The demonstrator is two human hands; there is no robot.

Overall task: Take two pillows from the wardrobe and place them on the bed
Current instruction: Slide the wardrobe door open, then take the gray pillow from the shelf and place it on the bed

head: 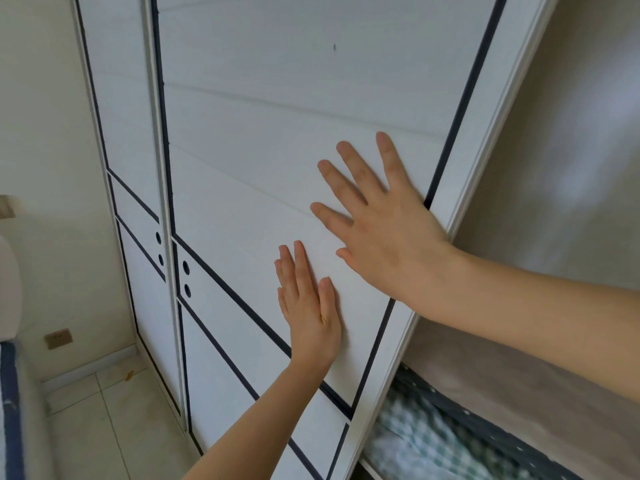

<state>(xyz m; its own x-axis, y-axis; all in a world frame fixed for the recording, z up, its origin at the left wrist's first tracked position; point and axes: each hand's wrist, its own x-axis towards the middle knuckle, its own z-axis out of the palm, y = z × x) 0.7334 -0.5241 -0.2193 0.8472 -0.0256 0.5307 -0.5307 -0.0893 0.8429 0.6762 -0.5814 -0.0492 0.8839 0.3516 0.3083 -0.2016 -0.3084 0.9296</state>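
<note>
A white wardrobe sliding door (263,126) with dark trim lines fills the middle of the head view. My left hand (310,306) lies flat on its lower panel, fingers together and pointing up. My right hand (377,223) is pressed flat on the door higher up near its right edge, fingers spread. Right of the door's edge the wardrobe is open, showing a grey-beige interior (561,168) and, low down, green-and-white checked bedding (415,441) under a dark dotted fabric (485,420). The edge of the bed (8,403), with a blue stripe, shows at the far left.
A second white door panel (131,168) stands left of the one I touch. A cream wall with a socket (59,338) and skirting lies beyond it. Pale floor tiles (121,417) run between bed and wardrobe.
</note>
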